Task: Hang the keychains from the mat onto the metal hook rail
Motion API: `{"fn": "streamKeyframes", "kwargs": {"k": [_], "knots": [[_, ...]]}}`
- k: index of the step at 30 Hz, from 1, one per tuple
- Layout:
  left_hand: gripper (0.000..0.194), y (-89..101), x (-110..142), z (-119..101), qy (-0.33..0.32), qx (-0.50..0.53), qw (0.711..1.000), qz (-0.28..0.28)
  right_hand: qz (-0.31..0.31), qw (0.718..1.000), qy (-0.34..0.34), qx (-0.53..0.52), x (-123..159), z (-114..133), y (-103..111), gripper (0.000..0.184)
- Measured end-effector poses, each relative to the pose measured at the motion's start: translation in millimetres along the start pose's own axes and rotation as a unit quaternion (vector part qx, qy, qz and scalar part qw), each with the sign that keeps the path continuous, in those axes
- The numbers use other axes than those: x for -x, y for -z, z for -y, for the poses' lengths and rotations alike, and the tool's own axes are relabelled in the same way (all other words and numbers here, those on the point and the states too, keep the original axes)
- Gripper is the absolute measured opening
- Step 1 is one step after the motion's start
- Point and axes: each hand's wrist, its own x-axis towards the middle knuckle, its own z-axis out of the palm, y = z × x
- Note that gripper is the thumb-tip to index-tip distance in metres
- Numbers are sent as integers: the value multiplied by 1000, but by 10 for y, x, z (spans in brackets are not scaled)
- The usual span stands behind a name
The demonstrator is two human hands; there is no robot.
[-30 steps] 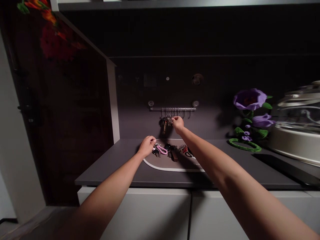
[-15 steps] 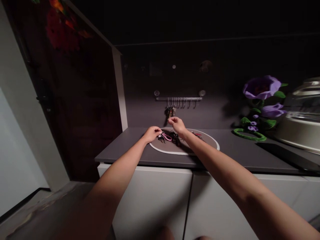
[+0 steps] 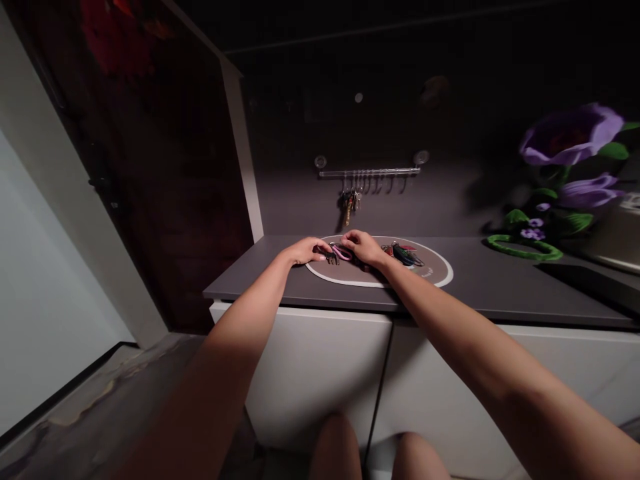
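At the left end of the oval mat point(image 3: 430, 275), my left hand point(image 3: 304, 251) has its thumb and fingers bent round the near end of a bunch of keys point(image 3: 333, 258). A pink strap point(image 3: 342, 253) loops out beside these keys. My right hand point(image 3: 364, 247) is low over the mat, its fingers bent and a little apart by the strap's far side; I see nothing held in it. Part of a dark item under that hand is hidden. Another bunch of keys point(image 3: 349, 205) hangs above from the clear hook rail point(image 3: 370, 173).
Cords and a red item form a small heap point(image 3: 403, 253) on the mat's right side. Purple fabric flowers point(image 3: 573, 137) with a green ring base stand on the right of the grey counter point(image 3: 260, 283). White cabinet doors point(image 3: 320, 363) are below, and a dark door point(image 3: 165, 200) is at left.
My right hand has come down from the hanging keys to the mat beside the pink strap. My left hand stays by its keys. The camera view has tilted down.
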Motion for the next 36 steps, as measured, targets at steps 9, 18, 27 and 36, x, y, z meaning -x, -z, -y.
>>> {"fn": "streamKeyframes", "kwargs": {"k": [9, 18, 27, 36], "knots": [[25, -27, -82, 92, -45, -87, 994, -38, 35, 995, 9, 90, 1, 73, -6, 15], [16, -34, -101, 51, -34, -79, 994, -71, 47, 993, -12, 108, 21, 126, 0, 17], [20, -64, -100, -4, 69, 39, 986, -147, 32, 992, -6, 125, -8, 98, -15, 18], [28, -98, -127, -48, 78, 197, 954, -213, -47, 987, 90, 124, -41, 138, -11, 15]]}}
